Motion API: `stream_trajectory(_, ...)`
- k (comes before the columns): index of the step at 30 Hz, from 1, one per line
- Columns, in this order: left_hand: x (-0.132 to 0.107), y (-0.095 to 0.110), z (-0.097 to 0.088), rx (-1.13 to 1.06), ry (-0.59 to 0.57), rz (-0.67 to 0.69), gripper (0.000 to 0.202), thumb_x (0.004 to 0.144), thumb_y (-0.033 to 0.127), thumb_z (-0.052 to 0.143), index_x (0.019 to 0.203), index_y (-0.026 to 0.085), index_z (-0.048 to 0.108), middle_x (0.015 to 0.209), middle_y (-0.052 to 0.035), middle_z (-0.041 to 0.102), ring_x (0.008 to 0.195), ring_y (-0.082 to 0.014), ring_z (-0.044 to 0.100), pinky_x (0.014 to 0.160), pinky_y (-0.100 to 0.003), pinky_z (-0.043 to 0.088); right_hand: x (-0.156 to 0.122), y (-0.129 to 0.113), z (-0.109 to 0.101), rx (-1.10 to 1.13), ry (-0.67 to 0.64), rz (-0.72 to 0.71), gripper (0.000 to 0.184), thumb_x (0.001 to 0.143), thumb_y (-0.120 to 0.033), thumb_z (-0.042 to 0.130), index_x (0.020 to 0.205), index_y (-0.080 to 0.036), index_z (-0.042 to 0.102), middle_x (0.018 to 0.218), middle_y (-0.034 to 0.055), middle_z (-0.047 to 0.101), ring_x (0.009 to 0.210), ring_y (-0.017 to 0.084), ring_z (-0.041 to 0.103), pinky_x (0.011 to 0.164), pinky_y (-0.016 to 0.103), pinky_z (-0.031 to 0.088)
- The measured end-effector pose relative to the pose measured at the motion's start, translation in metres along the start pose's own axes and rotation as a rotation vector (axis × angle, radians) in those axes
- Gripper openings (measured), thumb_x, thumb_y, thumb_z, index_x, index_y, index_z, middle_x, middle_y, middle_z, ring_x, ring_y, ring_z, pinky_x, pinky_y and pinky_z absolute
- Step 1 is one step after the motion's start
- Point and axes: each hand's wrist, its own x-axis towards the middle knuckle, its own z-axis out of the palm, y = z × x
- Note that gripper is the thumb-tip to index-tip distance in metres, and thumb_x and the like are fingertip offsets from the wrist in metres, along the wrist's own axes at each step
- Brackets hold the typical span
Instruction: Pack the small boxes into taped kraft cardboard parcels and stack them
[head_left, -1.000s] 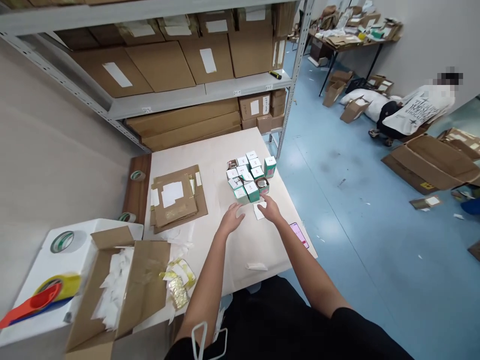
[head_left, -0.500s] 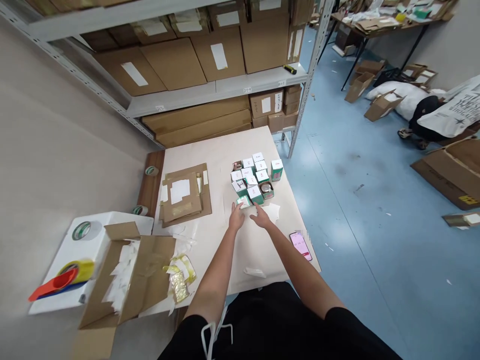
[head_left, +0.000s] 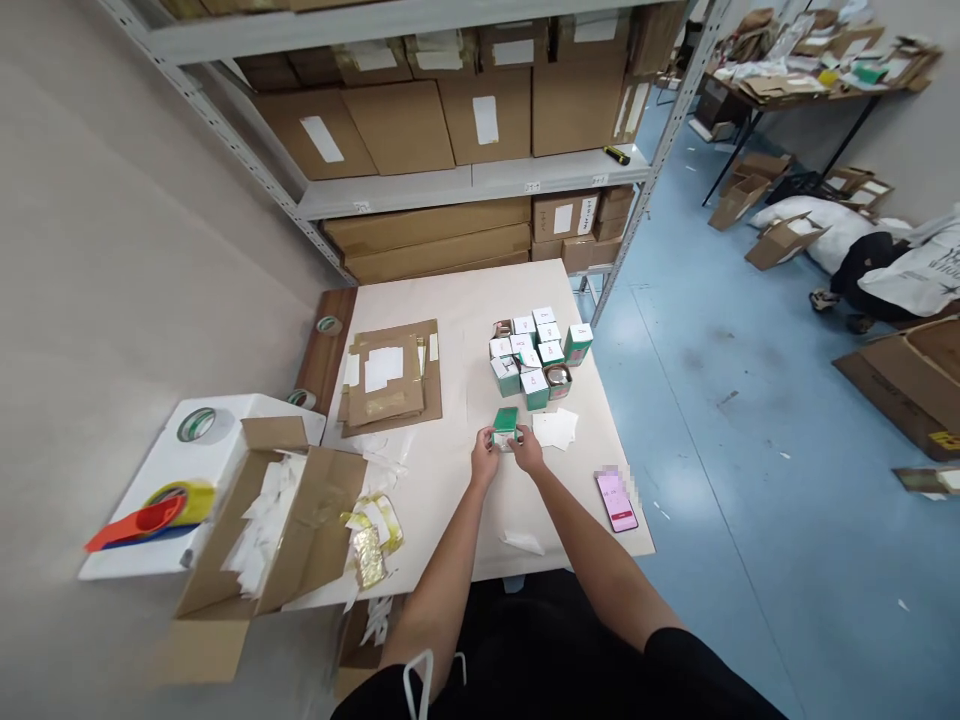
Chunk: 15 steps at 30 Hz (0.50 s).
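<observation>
Between my two hands is a small green and white box (head_left: pixel 505 420), tipped so its green side faces up. My left hand (head_left: pixel 485 455) grips its left edge, and my right hand (head_left: pixel 527 450) closes on its right edge. Just beyond stands a cluster of similar small boxes (head_left: pixel 534 388) with white tops and green sides. One open box (head_left: pixel 558 376) at the cluster's near right shows a round metallic thing inside. Close to my right hand lie white paper slips (head_left: pixel 556 428).
Flattened cardboard (head_left: pixel 390 375) lies on the table's left. An open carton (head_left: pixel 262 540) with white paper stands front left, beside packets (head_left: pixel 370 555). A phone (head_left: pixel 616 500) rests near the right edge. Loaded shelving (head_left: pixel 480 180) borders the back; a person (head_left: pixel 900 265) is at far right.
Both hands have drawn the small box back toward me, away from the cluster, and tilted it so its green side shows. The camera view has shifted left.
</observation>
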Motion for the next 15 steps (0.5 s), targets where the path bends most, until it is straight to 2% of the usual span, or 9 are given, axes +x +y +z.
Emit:
stream_trajectory(4, -0.022, -0.014, -0.039, 0.002, 0.017, 0.021, 0.057, 0.086, 0.009, 0.051, 0.141, 0.026, 0.047, 0.146, -0.0076, 0.062, 0.140, -0.0201, 0.056, 0.113, -0.036, 0.048, -0.029, -0.012, 0.025, 0.016, -0.045, -0.016, 0.043, 0.085, -0.027, 0.061, 0.128, -0.021, 0.061, 0.101, 0.0044, 0.072, 0.092, 0.022, 0.072, 0.089, 0.039, 0.058)
stream_trajectory(7, -0.047, -0.035, -0.071, -0.053, 0.034, 0.027, 0.059, 0.084, 0.009, 0.053, 0.141, 0.024, 0.049, 0.148, -0.0088, 0.060, 0.139, -0.0218, 0.057, 0.113, -0.037, 0.048, -0.059, -0.015, 0.053, 0.078, -0.092, -0.020, 0.043, 0.083, -0.026, 0.061, 0.126, -0.022, 0.059, 0.103, 0.0041, 0.072, 0.089, 0.020, 0.073, 0.084, 0.037, 0.060)
stream_trajectory(11, -0.085, -0.080, -0.101, -0.098, 0.041, -0.027, 0.064, 0.079, 0.010, 0.056, 0.141, 0.022, 0.053, 0.147, -0.0099, 0.061, 0.131, -0.0240, 0.062, 0.111, -0.040, 0.051, -0.103, -0.001, 0.095, 0.109, -0.129, -0.012, 0.041, 0.078, -0.025, 0.063, 0.119, -0.024, 0.058, 0.103, 0.0038, 0.073, 0.086, 0.020, 0.073, 0.081, 0.037, 0.061)
stream_trajectory(15, -0.116, -0.130, -0.117, -0.117, -0.007, -0.119, 0.057, 0.076, 0.008, 0.056, 0.131, 0.021, 0.062, 0.135, -0.0102, 0.068, 0.126, -0.0244, 0.065, 0.109, -0.040, 0.052, -0.137, 0.025, 0.126, -0.007, -0.189, 0.112, 0.035, 0.068, -0.017, 0.064, 0.103, -0.023, 0.063, 0.094, 0.0010, 0.074, 0.088, 0.021, 0.074, 0.084, 0.039, 0.061)
